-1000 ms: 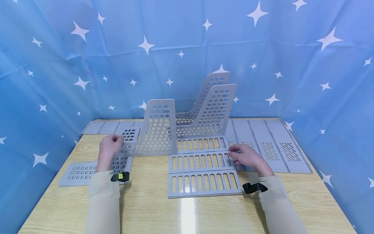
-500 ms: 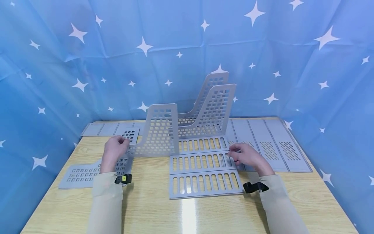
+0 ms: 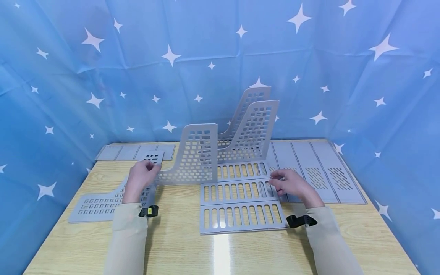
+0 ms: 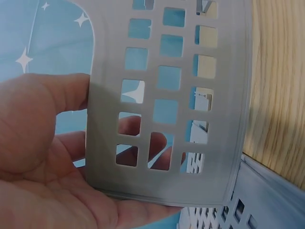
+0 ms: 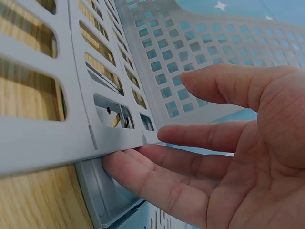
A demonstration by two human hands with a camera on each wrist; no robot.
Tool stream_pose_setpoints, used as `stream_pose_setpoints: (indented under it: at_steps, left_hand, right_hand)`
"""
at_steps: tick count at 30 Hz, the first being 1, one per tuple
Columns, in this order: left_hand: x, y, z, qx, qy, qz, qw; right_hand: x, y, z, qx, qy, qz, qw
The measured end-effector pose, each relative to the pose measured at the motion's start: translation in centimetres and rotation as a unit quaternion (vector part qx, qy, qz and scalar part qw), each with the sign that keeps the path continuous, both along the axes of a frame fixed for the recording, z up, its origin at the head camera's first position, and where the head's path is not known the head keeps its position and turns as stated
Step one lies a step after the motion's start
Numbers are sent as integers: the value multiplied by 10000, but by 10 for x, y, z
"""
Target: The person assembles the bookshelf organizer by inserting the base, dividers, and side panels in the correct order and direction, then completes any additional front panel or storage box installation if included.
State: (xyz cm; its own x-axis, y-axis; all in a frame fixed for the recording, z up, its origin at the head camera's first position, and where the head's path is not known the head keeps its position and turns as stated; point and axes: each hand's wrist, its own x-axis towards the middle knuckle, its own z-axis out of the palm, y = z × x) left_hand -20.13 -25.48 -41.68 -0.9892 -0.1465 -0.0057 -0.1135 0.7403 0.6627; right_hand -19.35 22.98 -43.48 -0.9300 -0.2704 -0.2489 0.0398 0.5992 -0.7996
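Observation:
My left hand [image 3: 141, 179] holds the low end of a grey perforated magazine-file side panel [image 3: 197, 160] that stands upright. In the left wrist view the thumb lies at one edge of the panel [image 4: 162, 183] and fingers show behind its square holes. At the middle of the table lies a grey slotted panel [image 3: 240, 203] in hinged sections. My right hand [image 3: 292, 185] is at its right edge; the right wrist view has the fingers under the slotted edge [image 5: 47, 148] and the thumb raised apart from it. Two similar side panels [image 3: 252, 133] stand upright behind.
Another perforated side panel [image 3: 99, 206] lies flat at the left, partly beneath the left arm. A grey folded strip [image 3: 127, 152] lies at the back left. Ridged grey panels [image 3: 316, 172] spread across the back right. A starry blue curtain [image 3: 206, 95] encloses the wooden table [image 3: 178, 244].
My left hand has moved right, carrying the upright side panel right and slightly lower, so it now overlaps the panels behind more. The right hand has stayed at the slotted panel's edge.

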Motion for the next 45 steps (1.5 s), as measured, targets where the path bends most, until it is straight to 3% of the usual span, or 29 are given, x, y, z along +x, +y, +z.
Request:
stream_pose_setpoints:
  at_steps: [14,20,24,27,32,37,41,45]
  left_hand:
    - [0,1,-2,-45,-275,-365,9989]
    - [1,-9,-4,433,-458,-335,9974]
    - [1,-16,-9,953,-705,-125,9929]
    - [0,-18,-13,1236,-872,-155,9884]
    - [-2,-19,-13,1278,-911,-301,9871]
    - [-7,-4,-14,1241,-817,-532,9875]
    - [-10,20,-14,963,-671,-628,9911]
    - [-10,28,-15,844,-531,-775,9920]
  right_hand:
    - [3,4,-3,-25,-172,-176,9997]
    - [2,5,-2,85,-231,-207,9995]
    - [0,5,-4,97,-239,-414,9988]
    - [-2,5,-6,61,-198,-528,9984]
    - [-2,7,-6,-248,-117,-460,9986]
    - [-1,7,-5,-588,-157,-314,9976]
    - [-2,0,-6,-622,-237,-354,9972]
    - [-1,-3,-4,-505,-232,-472,9973]
